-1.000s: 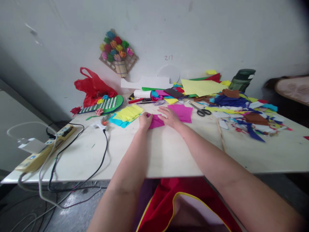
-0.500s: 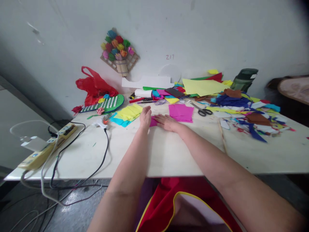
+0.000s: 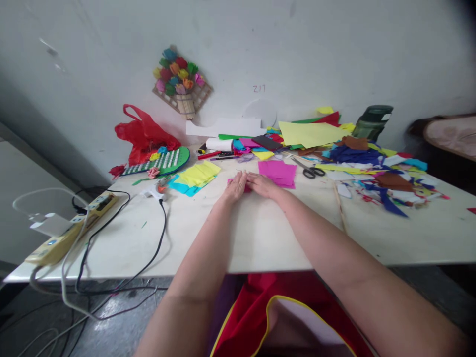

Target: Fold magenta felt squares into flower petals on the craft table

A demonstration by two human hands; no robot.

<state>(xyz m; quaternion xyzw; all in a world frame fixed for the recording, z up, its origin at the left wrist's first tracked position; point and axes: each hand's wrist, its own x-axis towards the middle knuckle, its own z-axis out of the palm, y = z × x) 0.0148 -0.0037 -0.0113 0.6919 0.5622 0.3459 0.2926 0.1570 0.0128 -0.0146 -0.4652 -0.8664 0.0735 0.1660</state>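
While a magenta piece of thin paper [image 3: 247, 189] lies mostly covered on the smooth, pale desk [image 3: 267, 233], the left hand [image 3: 236, 187] and the right hand [image 3: 263, 186] rest over it with flattened, extended fingers meeting at the tips, neither visibly gripping anything. Just beyond the right hand sits a wrinkled, roughly square stack of magenta paper [image 3: 278, 171], near black-handled metal scissors [image 3: 314, 172], and left of the left hand, creased yellow paper sheets [image 3: 201, 171] overlap flat cyan paper sheets [image 3: 186, 186].
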